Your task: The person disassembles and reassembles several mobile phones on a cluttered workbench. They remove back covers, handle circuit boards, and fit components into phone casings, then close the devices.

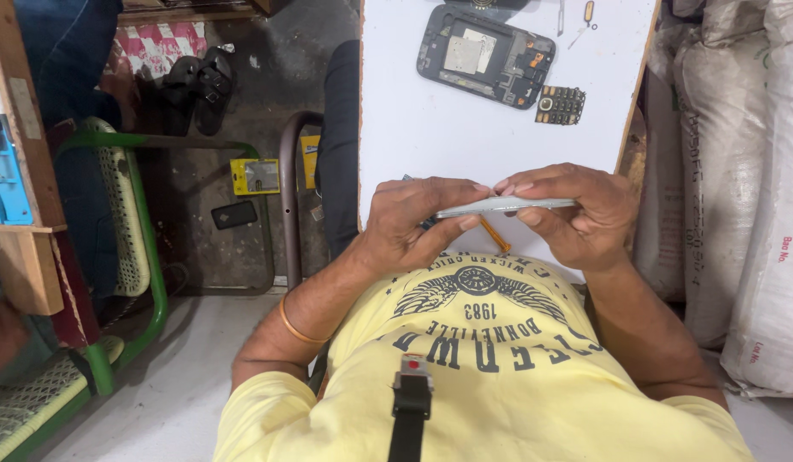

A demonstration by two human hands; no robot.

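Fingers (465, 224) of the left hand (413, 227) curl tight around one end of a thin, flat, pale grey phone panel (503, 205), held edge-on, while the right hand (576, 214) pinches the other end between thumb below and fingertips above; both grips are narrow and closed on the panel, which hangs just over the near edge of the white board worktop (465, 128), above the lap. A small orange flat strip (494, 233), perhaps a ribbon cable or a pry tool, pokes out beneath the panel between the two hands; which it is I cannot tell. Judging by the parts laid out, disassembly looks well along: the panel is already free of the body, and whatever remains attached to it is hidden by the hands. Farther up the worktop, toward the far edge, lies a black plastic phone frame with its circuit board exposed (486, 56), and just beside it, nearer the right edge, a small dark keypad block with rows of keys (561, 104). At the far right corner rests a small screwdriver with an orange handle (588, 13).
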